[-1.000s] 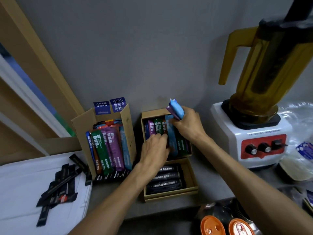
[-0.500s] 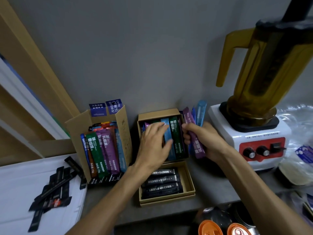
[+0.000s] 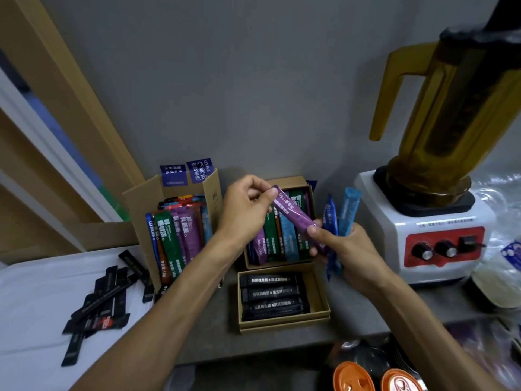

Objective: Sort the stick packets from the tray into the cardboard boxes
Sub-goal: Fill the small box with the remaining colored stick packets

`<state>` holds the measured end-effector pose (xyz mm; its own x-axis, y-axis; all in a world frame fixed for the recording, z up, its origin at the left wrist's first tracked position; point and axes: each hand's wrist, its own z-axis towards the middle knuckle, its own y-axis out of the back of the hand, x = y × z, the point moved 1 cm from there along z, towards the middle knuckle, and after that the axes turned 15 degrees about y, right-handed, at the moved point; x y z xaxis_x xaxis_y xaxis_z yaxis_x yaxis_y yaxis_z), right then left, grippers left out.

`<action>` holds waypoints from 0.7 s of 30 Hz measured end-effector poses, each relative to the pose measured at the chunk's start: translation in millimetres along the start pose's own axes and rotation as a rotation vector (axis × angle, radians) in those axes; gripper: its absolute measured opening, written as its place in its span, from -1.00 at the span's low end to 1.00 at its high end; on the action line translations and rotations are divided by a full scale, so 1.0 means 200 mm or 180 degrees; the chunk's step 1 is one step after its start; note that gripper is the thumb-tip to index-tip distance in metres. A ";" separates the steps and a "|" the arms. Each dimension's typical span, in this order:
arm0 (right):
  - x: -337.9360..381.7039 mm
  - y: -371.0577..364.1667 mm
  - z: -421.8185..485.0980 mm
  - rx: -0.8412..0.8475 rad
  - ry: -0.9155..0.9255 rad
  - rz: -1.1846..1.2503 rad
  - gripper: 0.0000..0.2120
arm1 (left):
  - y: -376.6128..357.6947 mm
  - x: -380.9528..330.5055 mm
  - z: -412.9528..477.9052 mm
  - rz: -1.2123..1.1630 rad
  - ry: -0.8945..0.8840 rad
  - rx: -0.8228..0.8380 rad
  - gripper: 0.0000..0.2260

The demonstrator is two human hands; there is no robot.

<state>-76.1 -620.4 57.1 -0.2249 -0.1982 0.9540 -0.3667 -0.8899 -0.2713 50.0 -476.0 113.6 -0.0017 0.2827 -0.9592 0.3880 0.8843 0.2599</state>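
Head view: tray (image 3: 33, 292) cut off at the left edge, black packets (image 3: 104, 300) loose on it, print unreadable. Purple packet (image 3: 293, 217) is held above the rear box (image 3: 284, 180), long axis slanting upper-left to lower-right, lower end hidden behind the right fingers. Left hand (image 3: 245, 210) pinches its upper end. Right hand (image 3: 346, 255) curls round two near-upright blue packets (image 3: 348, 213), middles hidden in the fist, fingertips touching the purple one.
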 end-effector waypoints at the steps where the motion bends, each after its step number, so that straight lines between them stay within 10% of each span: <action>1: 0.00 0.00 0.00 -0.0097 0.0042 -0.0032 -0.72 | -0.01 0.01 -0.01 -0.0054 0.0048 -0.0077 -0.94; 10: 0.06 0.04 0.09 -0.0745 0.0581 -0.0238 -0.83 | 0.09 0.04 -0.04 0.2670 -0.0197 0.0947 -0.86; 21: 0.01 -0.19 0.37 -0.0011 0.0768 -0.1694 -0.85 | -0.02 0.30 -0.04 0.2703 -0.0217 -0.0063 -0.84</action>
<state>4.5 -617.8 78.6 -0.2080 0.3752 0.9033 -0.4883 -0.8400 0.2365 41.1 -459.8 55.8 0.3383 0.8306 -0.4424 0.2165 0.3888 0.8955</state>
